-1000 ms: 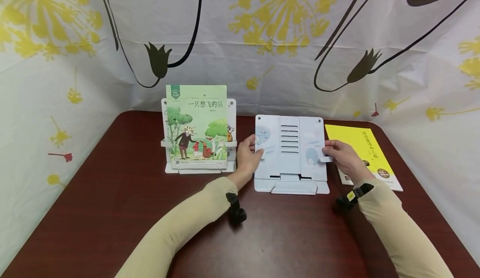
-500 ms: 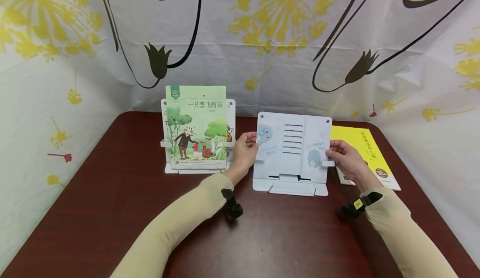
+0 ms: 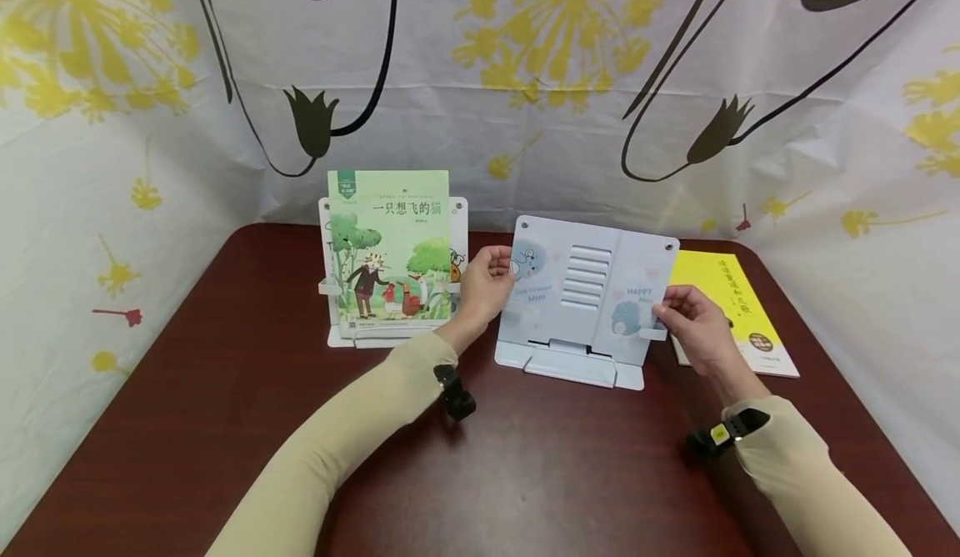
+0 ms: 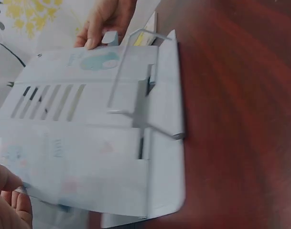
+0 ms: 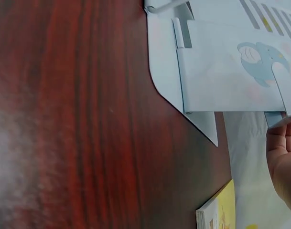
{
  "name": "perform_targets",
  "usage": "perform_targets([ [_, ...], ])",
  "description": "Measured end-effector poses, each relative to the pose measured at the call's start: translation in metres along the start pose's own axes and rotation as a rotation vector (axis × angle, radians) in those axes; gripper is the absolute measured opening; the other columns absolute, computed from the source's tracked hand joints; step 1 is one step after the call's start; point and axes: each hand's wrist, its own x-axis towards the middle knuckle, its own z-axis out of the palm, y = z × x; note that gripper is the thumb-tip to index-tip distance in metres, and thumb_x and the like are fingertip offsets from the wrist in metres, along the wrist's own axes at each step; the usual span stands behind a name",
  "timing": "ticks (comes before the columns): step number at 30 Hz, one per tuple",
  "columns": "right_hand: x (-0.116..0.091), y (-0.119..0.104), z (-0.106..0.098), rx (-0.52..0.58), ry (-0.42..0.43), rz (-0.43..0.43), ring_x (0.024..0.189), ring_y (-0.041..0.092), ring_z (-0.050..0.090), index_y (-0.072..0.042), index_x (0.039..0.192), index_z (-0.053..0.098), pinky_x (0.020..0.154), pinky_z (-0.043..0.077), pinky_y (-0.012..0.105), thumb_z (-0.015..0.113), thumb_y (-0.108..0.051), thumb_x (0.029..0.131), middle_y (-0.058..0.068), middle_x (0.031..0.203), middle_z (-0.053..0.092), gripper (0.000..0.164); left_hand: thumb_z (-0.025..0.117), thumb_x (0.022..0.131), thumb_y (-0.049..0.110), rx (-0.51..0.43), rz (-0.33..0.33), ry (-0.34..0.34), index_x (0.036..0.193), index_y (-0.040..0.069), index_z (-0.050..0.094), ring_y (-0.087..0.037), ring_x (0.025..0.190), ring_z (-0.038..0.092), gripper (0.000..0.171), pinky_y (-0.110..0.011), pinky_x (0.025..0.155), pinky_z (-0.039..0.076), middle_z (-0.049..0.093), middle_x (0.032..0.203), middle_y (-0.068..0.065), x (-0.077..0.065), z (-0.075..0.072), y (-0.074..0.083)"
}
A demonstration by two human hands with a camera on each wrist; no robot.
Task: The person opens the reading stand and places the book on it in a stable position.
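Observation:
A pale blue-white metal book stand [image 3: 558,315] with slots and cartoon prints leans back on its base plate, turned slightly askew on the table. My left hand [image 3: 483,286] pinches its left edge, with the thumb [image 4: 6,179] at the front face in the left wrist view. On the opposite edge, my right hand [image 3: 701,328] grips the panel beside the small side clip [image 3: 652,334]. A wire page holder [image 3: 570,365] lies along the stand's front lip. Seen from the right wrist, the fingers [image 5: 284,143] of that hand sit behind the clip.
Left of my hands, a second white stand [image 3: 397,343] bears an upright green picture book [image 3: 397,240]. A yellow book [image 3: 731,290] lies flat on the dark red table [image 3: 570,474], partly behind my right hand. Printed cloth [image 3: 420,123] encloses the back and sides.
The stand has turned clockwise in the head view and its panel has risen. Both hands have kept their hold, the left shifting left and up, the right shifting right.

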Motion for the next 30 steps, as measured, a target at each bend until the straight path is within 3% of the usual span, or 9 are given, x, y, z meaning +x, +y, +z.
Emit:
perform_targets([
  [2, -0.002, 0.000, 0.002, 0.007, 0.014, -0.024, 0.083, 0.005, 0.050, -0.020, 0.106, 0.056, 0.072, 0.047, 0.008, 0.064, -0.011, 0.094, -0.010, 0.090, 0.057, 0.017, 0.062, 0.087, -0.005, 0.009, 0.064, -0.006, 0.119, -0.001, 0.061, -0.028, 0.101, 0.065, 0.033, -0.030, 0.089, 0.055, 0.065, 0.111, -0.018, 0.004, -0.002, 0.008],
  [6, -0.005, 0.000, 0.004, 0.009, 0.038, -0.068, 0.081, 0.005, 0.051, -0.018, 0.104, 0.057, 0.071, 0.047, 0.008, 0.064, -0.007, 0.093, -0.010, 0.090, 0.058, 0.017, 0.063, 0.089, -0.003, 0.060, 0.262, -0.014, 0.127, 0.000, 0.058, -0.028, 0.107, 0.062, 0.038, -0.029, 0.094, 0.053, 0.060, 0.118, -0.018, 0.012, -0.005, 0.028],
  [10, -0.008, -0.002, 0.004, -0.029, 0.058, -0.067, 0.082, 0.004, 0.051, -0.018, 0.103, 0.057, 0.070, 0.047, 0.008, 0.065, -0.009, 0.093, -0.012, 0.089, 0.059, 0.016, 0.064, 0.090, 0.001, 0.175, 0.471, -0.033, 0.128, 0.001, 0.059, -0.026, 0.115, 0.059, 0.038, -0.030, 0.100, 0.049, 0.061, 0.122, -0.015, 0.018, -0.003, 0.048],
  [13, -0.011, -0.003, 0.005, -0.045, 0.064, -0.056, 0.082, 0.004, 0.051, -0.018, 0.103, 0.057, 0.070, 0.047, 0.008, 0.066, -0.011, 0.093, -0.012, 0.088, 0.059, 0.015, 0.065, 0.090, 0.003, 0.280, 0.571, -0.095, 0.127, 0.004, 0.061, -0.023, 0.117, 0.059, 0.037, -0.030, 0.102, 0.047, 0.064, 0.124, -0.012, 0.020, 0.004, 0.061],
  [16, -0.014, -0.003, 0.006, -0.027, 0.061, -0.069, 0.081, 0.003, 0.052, -0.018, 0.102, 0.057, 0.069, 0.047, 0.009, 0.065, -0.010, 0.093, -0.012, 0.088, 0.059, 0.014, 0.065, 0.091, 0.006, 0.362, 0.607, -0.187, 0.125, 0.006, 0.063, -0.020, 0.117, 0.060, 0.034, -0.027, 0.100, 0.048, 0.065, 0.124, -0.008, 0.019, 0.015, 0.072],
  [22, -0.019, -0.002, 0.011, 0.016, 0.030, -0.120, 0.079, 0.004, 0.052, -0.017, 0.100, 0.057, 0.066, 0.046, 0.011, 0.063, -0.005, 0.093, -0.010, 0.087, 0.060, 0.015, 0.063, 0.095, 0.013, 0.466, 0.583, -0.306, 0.121, 0.008, 0.065, -0.018, 0.117, 0.060, 0.027, -0.026, 0.100, 0.047, 0.067, 0.124, -0.005, 0.014, 0.035, 0.086],
  [30, -0.022, -0.005, 0.014, 0.014, 0.026, -0.143, 0.074, 0.004, 0.052, -0.016, 0.099, 0.057, 0.059, 0.044, 0.015, 0.064, -0.005, 0.093, -0.010, 0.086, 0.062, 0.014, 0.064, 0.095, 0.022, 0.564, 0.575, -0.347, 0.119, 0.012, 0.067, -0.015, 0.117, 0.060, 0.026, -0.025, 0.101, 0.046, 0.068, 0.124, 0.000, 0.010, 0.052, 0.093],
])
